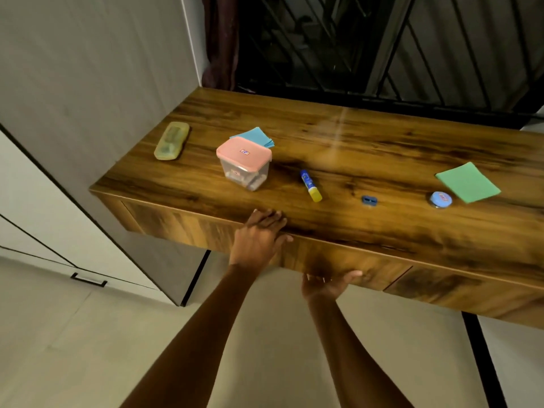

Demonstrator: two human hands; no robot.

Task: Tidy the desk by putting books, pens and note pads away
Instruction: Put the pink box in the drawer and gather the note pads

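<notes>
Hands first, in the head view: the left hand (260, 234) is lying flat with fingers spread on the front edge of the bench (382, 160), holding nothing, while the right hand (329, 282) is curling up under the drawer front (338, 257), fingers hidden beneath, so I cannot tell its grip. My guess is a drawer is about to be pulled open.

On top, the blue note pad (255, 136) is sitting behind and touching the pink-lidded box (244, 163), and the green note pad (468, 182) is lying far right, beside a small round tin (440, 199). Both pads are looking thin, light and floppy; they probably want sliding to the edge or pinching at a corner.

The glue stick (311, 185) is lying mid-bench: stiff, smooth, likely to roll, so gripping across the barrel looks best. A blue sharpener (369, 199) and a yellowish case (172, 140) are resting well apart.
</notes>
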